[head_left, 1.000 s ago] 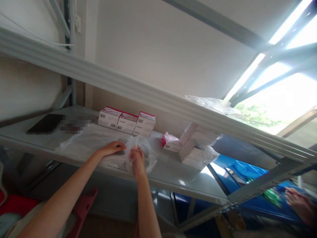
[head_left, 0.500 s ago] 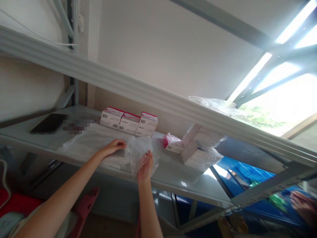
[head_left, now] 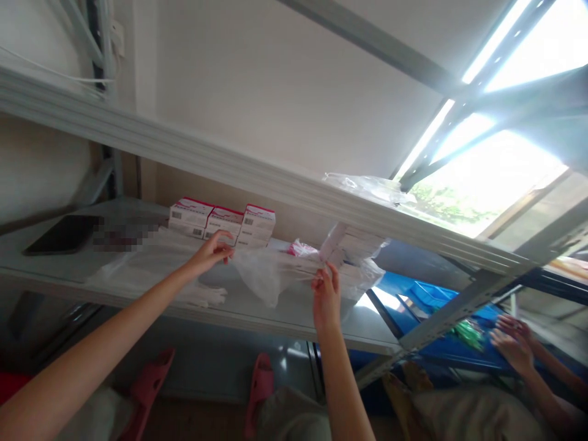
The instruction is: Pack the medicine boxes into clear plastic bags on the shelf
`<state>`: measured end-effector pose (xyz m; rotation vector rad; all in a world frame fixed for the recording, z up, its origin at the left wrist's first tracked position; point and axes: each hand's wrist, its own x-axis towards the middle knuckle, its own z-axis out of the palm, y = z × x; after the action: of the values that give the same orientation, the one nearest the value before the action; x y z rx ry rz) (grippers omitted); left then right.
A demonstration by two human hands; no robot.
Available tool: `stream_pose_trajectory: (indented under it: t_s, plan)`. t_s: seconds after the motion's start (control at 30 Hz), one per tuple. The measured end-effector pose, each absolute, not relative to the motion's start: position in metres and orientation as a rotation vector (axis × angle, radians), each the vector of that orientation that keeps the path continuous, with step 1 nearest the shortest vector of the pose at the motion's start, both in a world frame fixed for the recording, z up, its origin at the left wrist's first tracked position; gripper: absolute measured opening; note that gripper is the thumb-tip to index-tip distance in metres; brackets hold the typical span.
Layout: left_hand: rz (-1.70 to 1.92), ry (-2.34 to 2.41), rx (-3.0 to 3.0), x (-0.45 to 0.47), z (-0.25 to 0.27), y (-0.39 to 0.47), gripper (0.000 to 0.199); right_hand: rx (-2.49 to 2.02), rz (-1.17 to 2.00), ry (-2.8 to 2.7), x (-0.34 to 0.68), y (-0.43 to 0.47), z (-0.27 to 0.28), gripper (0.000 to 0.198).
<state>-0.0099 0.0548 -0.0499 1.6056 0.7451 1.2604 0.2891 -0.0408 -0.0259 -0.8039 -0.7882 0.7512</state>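
A clear plastic bag (head_left: pixel 264 278) is stretched sideways between my two hands above the front of the shelf (head_left: pixel 294 318). My right hand (head_left: pixel 327 288) pinches its gathered right end. My left hand (head_left: pixel 212 254) has curled fingers at the bag's left corner, which appears caught in the fingertips. Behind my left hand, white-and-pink boxes (head_left: pixel 224 225) stand in three short stacks against the wall. Past the bag, beside my right hand, a pink-and-white packet (head_left: pixel 303 248) lies by a plastic-wrapped bundle of white boxes (head_left: pixel 351 251). More flat clear plastic bags (head_left: pixel 151 269) lie left of my hands.
A dark phone or tablet (head_left: pixel 64 234) rests at the shelf's left end. A metal beam (head_left: pixel 220 162) crosses above, with clear plastic (head_left: pixel 372 187) on it. At the right are a blue bin (head_left: pixel 432 297) and another person's hands (head_left: pixel 512 343).
My right hand has moved right and up, pulling the bag from a bunched shape into a stretched one. My left hand stays near the boxes. The view has shifted right.
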Motion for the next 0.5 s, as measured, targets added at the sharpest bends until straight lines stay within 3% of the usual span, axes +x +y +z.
stream_pose_trajectory:
  t_s: [0.13, 0.5]
  plan:
    - [1.228, 0.761, 1.770, -0.003, -0.026, 0.038, 0.030, -0.803, 0.750, -0.826, 0.310, -0.052, -0.013, 0.032]
    - [1.051, 0.835, 2.111, 0.001, -0.006, 0.006, 0.030, -0.916, 0.633, -1.010, 0.331, -0.079, -0.006, 0.046]
